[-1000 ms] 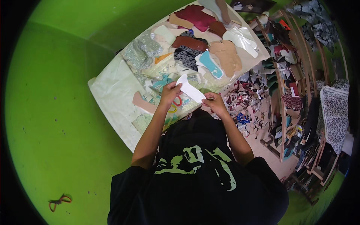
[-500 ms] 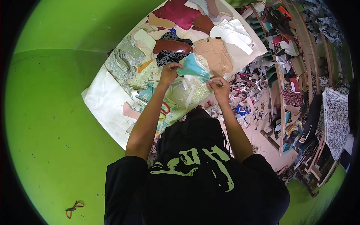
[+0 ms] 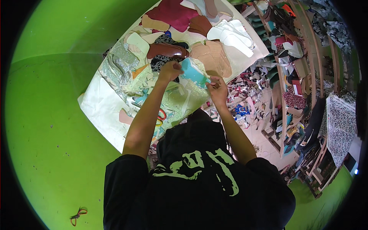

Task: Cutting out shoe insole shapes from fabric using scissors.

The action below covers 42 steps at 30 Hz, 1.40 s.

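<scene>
Over the near side of the table, a shiny turquoise sheet piece (image 3: 193,73) with a pale edge is stretched between my two hands. My left hand (image 3: 170,71) pinches its left end, close to a black-and-white patterned piece (image 3: 160,62). At its lower right corner, my right hand (image 3: 217,90) is closed on the edge with the fingertips together. Beneath the piece lies glittery pale green material (image 3: 193,99). Scissors with red and yellow handles (image 3: 161,116) rest by my left forearm, their blades partly among turquoise scraps.
Cut shapes cover the white table (image 3: 101,103): brown glossy pieces (image 3: 166,50), tan pieces (image 3: 218,57), white pieces (image 3: 232,36) and a dark red sheet (image 3: 174,14). Scraps (image 3: 245,97) litter the floor at right, beside a loaded wooden rack (image 3: 283,111). Other scissors (image 3: 78,216) lie lower left.
The turquoise piece has gone from bunched and folded to flatter and more spread between my hands. The table has shifted slightly left in the view.
</scene>
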### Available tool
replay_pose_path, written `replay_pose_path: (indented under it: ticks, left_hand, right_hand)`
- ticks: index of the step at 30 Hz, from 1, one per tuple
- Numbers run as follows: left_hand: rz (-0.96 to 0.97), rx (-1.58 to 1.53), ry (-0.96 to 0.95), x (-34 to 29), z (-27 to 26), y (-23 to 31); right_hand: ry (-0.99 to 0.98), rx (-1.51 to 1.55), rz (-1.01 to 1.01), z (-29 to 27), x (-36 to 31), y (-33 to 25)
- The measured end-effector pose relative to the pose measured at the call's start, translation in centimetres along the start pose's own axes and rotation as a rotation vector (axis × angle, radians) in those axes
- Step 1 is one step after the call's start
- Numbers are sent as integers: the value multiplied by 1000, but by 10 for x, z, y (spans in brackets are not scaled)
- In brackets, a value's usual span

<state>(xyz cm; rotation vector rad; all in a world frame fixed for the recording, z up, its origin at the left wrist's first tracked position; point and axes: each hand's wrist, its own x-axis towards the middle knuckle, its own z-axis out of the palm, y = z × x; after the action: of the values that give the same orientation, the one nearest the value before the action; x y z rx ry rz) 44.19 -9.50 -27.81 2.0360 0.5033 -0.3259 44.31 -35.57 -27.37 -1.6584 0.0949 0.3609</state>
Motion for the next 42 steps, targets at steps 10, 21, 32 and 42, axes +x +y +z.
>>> replay_pose_path:
  ticks: [10,21,32,42]
  left_hand:
    - [-221,49,136,-21,38,-3]
    - [-89,-33,113,-11,8,-1]
    - [-35,146,211,12,2,7]
    - [108,326,406,-9,8,-12]
  right_hand:
    - [-115,413,444,-4,-3,9]
    - [-131,335,356,0,2,16]
    - [30,-130,15,12,18,61]
    - [71,-481,-60,26,12,19]
